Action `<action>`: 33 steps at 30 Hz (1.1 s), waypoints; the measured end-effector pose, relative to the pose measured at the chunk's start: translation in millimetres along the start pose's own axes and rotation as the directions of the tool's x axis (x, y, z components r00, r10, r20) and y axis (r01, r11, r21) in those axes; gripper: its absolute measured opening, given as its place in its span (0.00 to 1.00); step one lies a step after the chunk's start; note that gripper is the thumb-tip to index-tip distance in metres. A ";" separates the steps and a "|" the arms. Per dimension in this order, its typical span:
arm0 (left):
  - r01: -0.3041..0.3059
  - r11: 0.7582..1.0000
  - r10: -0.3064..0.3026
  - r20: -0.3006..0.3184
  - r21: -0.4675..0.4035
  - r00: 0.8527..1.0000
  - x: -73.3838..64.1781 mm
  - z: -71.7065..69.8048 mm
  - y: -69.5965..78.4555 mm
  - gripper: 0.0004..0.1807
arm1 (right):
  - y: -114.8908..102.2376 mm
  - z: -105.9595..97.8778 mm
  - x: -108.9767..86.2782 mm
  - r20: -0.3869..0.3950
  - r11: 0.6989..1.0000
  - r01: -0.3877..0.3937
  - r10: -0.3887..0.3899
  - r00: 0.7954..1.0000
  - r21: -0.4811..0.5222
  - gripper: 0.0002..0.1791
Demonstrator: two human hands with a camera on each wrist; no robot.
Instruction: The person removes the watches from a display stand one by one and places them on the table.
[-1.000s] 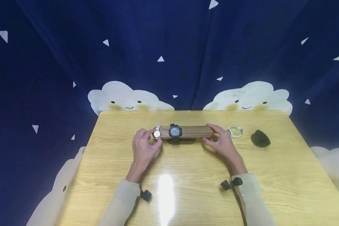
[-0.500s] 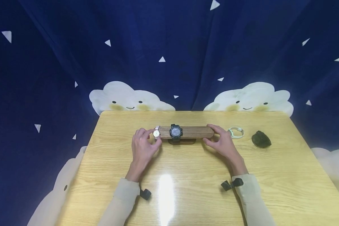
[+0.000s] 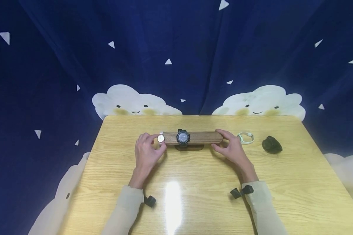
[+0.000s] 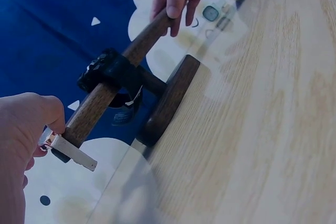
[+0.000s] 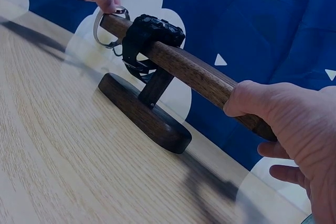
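Table (image 3: 211, 182) below — small watch (image 3: 160, 138) sits between left hand's (image 3: 145, 152) thumb (image 3: 161, 150) and forefinger (image 3: 152, 137).

The small watch (image 3: 160, 138) has a round, pale face turned up and a whitish strap; I pinch it at the nine o'clock end of my brown wooden stand (image 3: 204, 137). The stand's bar runs from nine to three o'clock above its flat base.

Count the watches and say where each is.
3 clear ones: a black watch around the wooden bar, a white-strapped watch in the left hand at the bar's end, a pale watch on the table beside the right hand. The dark object farther right is unclear.
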State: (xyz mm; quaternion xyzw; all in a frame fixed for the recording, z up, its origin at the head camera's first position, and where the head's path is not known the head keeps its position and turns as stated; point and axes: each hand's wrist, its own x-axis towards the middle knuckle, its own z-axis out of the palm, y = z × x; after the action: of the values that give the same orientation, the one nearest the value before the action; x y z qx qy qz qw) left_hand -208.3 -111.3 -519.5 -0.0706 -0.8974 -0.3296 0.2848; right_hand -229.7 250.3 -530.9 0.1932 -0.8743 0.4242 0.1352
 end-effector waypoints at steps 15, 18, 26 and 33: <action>0.006 1.000 -0.006 -0.007 -0.012 1.000 4.3 -7.6 -2.2 0.18 | 3.4 1.2 1.4 0.003 1.000 0.005 -0.005 1.000 -0.005 0.35; 0.012 1.000 -0.012 -0.004 -0.014 1.000 4.3 -7.4 -3.4 0.18 | 3.4 1.1 0.8 0.004 1.000 -0.001 0.001 1.000 0.004 0.36; 0.016 1.000 -0.016 -0.003 -0.011 1.000 5.2 -9.1 -6.0 0.19 | 1.7 1.2 0.7 0.004 1.000 -0.018 0.018 1.000 0.007 0.35; 0.019 1.000 -0.019 -0.014 0.002 1.000 6.2 -10.9 -8.8 0.19 | 0.9 1.0 1.0 0.010 1.000 -0.027 0.027 1.000 0.005 0.36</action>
State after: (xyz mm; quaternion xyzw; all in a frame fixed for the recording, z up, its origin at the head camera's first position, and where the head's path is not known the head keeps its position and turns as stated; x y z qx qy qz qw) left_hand -211.1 -125.3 -514.1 -0.0595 -0.8963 -0.3319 0.2879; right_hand -231.2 249.8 -531.7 0.1840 -0.8763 0.4273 0.1249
